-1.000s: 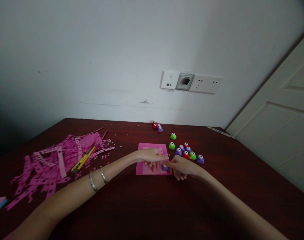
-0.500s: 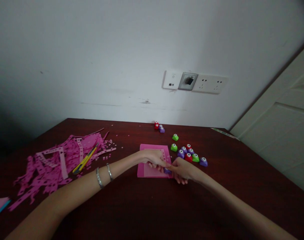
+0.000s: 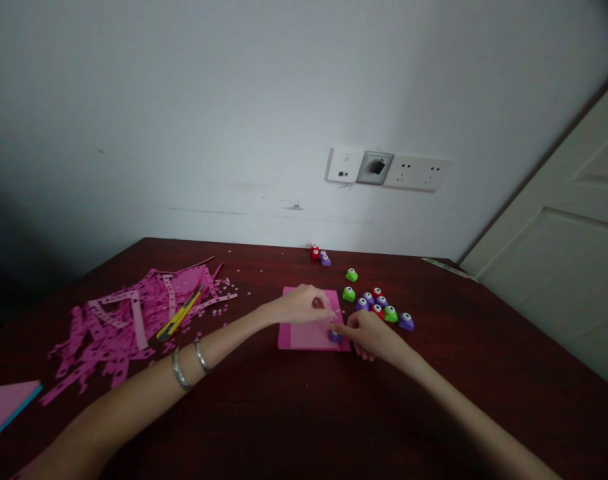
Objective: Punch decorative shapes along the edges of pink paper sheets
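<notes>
A pink paper sheet (image 3: 304, 333) lies flat on the dark wooden table (image 3: 334, 413). My left hand (image 3: 301, 308) rests on the sheet's upper part with its fingers curled down onto the paper. My right hand (image 3: 367, 332) is at the sheet's right edge, with fingers pinched round a small purple paper punch (image 3: 335, 337) that sits on the edge of the sheet. Two bracelets (image 3: 189, 360) circle my left forearm.
A cluster of small green, purple and red punches (image 3: 381, 309) sits right of the sheet, and more punches (image 3: 320, 255) stand near the wall. A heap of pink paper scraps (image 3: 129, 320) with a yellow utility knife (image 3: 180, 315) lies at the left. Pink card (image 3: 7, 407) is at the near left.
My left hand has lifted slightly and curled on the sheet. My right hand stays on the purple punch at the sheet's right edge. The view has shifted a little.
</notes>
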`<action>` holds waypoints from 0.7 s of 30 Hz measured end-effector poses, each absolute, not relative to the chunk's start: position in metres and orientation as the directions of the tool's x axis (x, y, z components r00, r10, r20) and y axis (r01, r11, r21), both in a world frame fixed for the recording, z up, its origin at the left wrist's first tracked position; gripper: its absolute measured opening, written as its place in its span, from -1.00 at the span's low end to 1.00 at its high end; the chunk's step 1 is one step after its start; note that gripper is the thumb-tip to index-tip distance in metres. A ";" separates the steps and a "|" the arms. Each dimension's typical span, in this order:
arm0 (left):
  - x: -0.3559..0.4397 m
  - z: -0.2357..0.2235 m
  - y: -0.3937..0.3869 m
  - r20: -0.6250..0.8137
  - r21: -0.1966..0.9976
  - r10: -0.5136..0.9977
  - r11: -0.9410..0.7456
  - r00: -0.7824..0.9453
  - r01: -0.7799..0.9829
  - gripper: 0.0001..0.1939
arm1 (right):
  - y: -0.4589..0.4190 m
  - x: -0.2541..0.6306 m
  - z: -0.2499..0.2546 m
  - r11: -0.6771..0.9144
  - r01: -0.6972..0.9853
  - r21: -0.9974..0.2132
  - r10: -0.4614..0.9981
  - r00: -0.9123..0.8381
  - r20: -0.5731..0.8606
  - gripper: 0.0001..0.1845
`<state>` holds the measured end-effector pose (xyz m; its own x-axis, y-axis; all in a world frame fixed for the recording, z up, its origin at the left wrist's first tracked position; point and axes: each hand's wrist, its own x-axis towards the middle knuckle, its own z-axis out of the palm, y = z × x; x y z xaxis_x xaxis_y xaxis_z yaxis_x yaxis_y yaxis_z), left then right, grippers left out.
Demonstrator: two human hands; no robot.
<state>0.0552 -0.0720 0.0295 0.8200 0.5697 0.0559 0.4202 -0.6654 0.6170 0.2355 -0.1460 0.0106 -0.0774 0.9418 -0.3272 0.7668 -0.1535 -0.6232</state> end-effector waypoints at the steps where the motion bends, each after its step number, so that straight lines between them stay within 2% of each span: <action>1: 0.051 0.031 -0.071 0.121 0.565 0.560 -0.718 0.820 0.407 -0.74 | -0.148 0.236 0.014 -0.130 0.776 -0.617 0.957 -0.064 -0.283 -0.51; 4: 0.039 0.028 -0.070 0.191 0.416 0.510 -0.816 0.839 0.401 -0.75 | -0.151 0.239 0.028 -0.003 0.829 -0.559 0.993 -0.062 -0.097 -0.50; 6: 0.033 0.022 -0.070 0.157 0.396 0.480 -0.831 0.863 0.390 -0.69 | -0.152 0.243 0.037 0.122 0.854 -0.505 0.991 -0.136 0.009 -0.54; 8: 0.030 0.016 -0.070 0.108 0.413 0.455 -0.829 0.884 0.376 -0.63 | -0.153 0.246 0.043 0.236 0.841 -0.487 0.969 -0.244 0.049 -0.67; 10: 0.029 0.010 -0.069 0.061 0.422 0.450 -0.821 0.891 0.385 -0.57 | -0.154 0.248 0.043 0.330 0.802 -0.498 0.934 -0.353 0.051 -0.78; 13: 0.029 0.006 -0.068 0.014 0.418 0.467 -0.806 0.884 0.419 -0.52 | -0.154 0.248 0.034 0.396 0.757 -0.520 0.896 -0.443 0.038 -0.67; 15: 0.029 0.006 -0.067 0.010 0.424 0.467 -0.803 0.884 0.419 -0.52 | -0.153 0.247 0.028 0.401 0.751 -0.524 0.888 -0.458 0.024 -0.66; 21: 0.028 0.004 -0.066 0.009 0.477 0.454 -0.785 0.891 0.395 -0.53 | -0.147 0.251 0.026 0.368 0.767 -0.526 0.889 -0.455 -0.042 -0.79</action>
